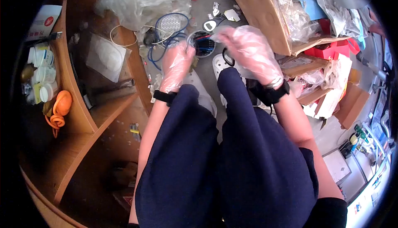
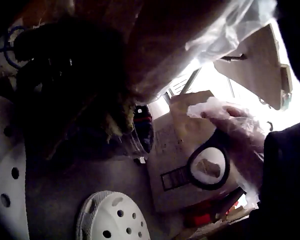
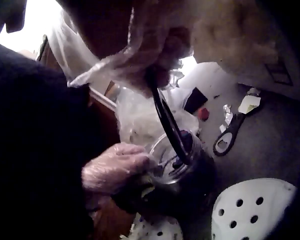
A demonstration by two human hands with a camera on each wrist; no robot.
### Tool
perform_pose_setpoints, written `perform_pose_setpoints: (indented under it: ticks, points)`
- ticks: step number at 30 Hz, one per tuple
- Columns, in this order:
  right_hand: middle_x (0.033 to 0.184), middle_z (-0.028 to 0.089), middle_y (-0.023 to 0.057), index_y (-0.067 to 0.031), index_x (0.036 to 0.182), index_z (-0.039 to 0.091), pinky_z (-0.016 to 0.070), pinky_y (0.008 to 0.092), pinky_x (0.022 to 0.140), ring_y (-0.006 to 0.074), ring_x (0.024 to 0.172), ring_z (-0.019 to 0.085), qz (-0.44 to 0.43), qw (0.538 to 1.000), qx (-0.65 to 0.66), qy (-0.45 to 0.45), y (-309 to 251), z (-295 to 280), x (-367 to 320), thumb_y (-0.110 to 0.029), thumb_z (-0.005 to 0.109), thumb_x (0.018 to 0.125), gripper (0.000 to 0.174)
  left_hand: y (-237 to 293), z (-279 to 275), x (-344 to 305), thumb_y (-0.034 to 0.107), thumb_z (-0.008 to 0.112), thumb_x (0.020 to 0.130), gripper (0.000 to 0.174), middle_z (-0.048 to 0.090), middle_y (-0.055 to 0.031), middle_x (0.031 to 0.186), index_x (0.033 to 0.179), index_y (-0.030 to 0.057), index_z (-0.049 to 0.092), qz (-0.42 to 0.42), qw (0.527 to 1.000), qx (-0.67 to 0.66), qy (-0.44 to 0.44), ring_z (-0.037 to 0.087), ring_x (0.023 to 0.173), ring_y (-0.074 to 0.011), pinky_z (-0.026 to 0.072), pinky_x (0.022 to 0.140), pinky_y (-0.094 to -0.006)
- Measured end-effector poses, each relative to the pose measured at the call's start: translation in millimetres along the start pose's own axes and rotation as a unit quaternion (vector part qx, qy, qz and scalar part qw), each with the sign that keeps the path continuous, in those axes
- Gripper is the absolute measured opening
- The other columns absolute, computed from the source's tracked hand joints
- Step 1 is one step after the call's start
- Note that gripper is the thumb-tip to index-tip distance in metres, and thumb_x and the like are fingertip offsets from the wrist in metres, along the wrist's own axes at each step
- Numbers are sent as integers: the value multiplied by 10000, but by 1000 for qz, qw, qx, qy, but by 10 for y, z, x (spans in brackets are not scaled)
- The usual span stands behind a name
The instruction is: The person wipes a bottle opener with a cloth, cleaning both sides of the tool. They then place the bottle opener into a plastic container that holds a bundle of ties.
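Observation:
Both hands wear thin clear plastic gloves. My left hand grips the side of a clear round jar, its fingers at the rim. Dark slim items stand inside the jar. An olive, ragged-edged thing shows beside the jar, under the left hand. To the right of the jar, my right hand holds a black tool with an oval loop. The loop hangs below the fingers and overlaps the jar in the right wrist view. What the tool's other end looks like is hidden by the hand.
White clogs are on the floor below the jar. A bottle opener, blue cable and clear plastic bags lie beyond. Wooden shelving stands left; cardboard boxes with wrappings stand right.

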State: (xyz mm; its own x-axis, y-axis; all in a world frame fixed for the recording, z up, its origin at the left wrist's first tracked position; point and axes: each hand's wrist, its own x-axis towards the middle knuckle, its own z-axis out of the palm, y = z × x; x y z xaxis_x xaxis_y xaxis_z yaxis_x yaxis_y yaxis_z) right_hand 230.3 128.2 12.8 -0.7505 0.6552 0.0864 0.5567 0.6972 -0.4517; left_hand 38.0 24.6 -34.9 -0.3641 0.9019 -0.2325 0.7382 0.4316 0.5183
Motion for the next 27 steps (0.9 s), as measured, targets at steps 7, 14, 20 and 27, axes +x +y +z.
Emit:
perform_pose_setpoints:
  ticks: [7, 14, 20, 27]
  points:
    - [737, 639, 138, -60, 865, 610, 522, 417, 622, 296, 707, 654, -44, 998, -7, -44, -79, 386, 107, -105, 545, 817, 92, 37, 26, -78, 252, 577, 852, 275, 583, -254, 777, 797, -18, 559, 3, 1000, -12, -8, 569, 764, -446, 433, 631, -466]
    - [761, 653, 140, -76, 986, 597, 529, 425, 622, 312, 723, 660, -46, 998, -11, -51, -7, 512, 80, -127, 481, 882, 164, 77, -2, -83, 236, 565, 860, 269, 585, -256, 796, 800, -26, 557, -16, 1000, -16, -19, 568, 778, -446, 432, 638, -467]
    - [746, 587, 130, -81, 1200, 582, 476, 407, 610, 286, 712, 601, -50, 996, 57, -48, 29, 467, 42, -108, 455, 907, 321, 44, 27, -81, 249, 562, 867, 284, 587, -253, 800, 793, -25, 559, -2, 1000, -8, -10, 569, 784, -446, 435, 642, -464]
    - [681, 552, 106, -61, 1129, 593, 471, 399, 580, 286, 667, 592, -20, 997, 59, -54, -39, 465, 119, -108, 466, 890, 275, 100, 3, -84, 270, 561, 867, 290, 591, -252, 806, 802, -13, 573, -26, 999, -9, -19, 570, 792, -447, 440, 648, -467]
